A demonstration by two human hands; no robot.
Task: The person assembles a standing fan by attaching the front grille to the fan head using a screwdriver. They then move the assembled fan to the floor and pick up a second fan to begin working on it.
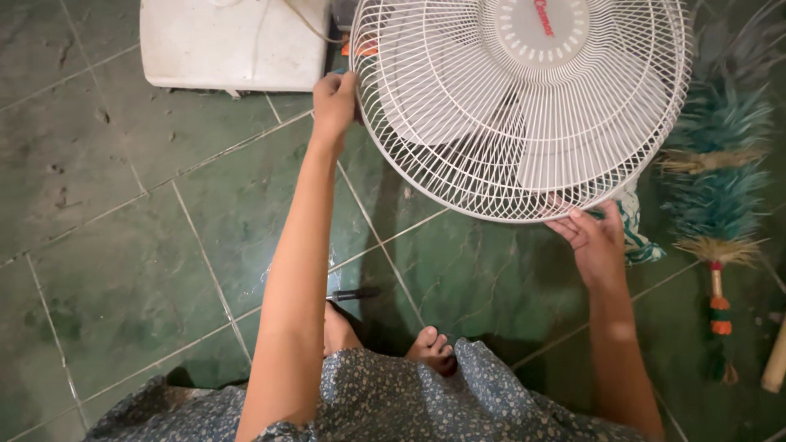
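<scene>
fan (pixel 524 106): lying on the green floor (pixel 123 245) in front of us
left hand (pixel 334 102): we grip the grille rim, steadying it
right hand (pixel 594 237): fingers hook the near rim; hands well apart

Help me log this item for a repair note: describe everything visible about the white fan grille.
The fan grille is a round white cage of thin radial wires, metal by its look, with a solid round hub cap bearing red lettering. Pale blades show behind the wires. It faces up toward the camera, above the green tiled floor, its top cut off by the frame. The left hand grips its left rim; the right hand fingers its lower right rim.
</scene>
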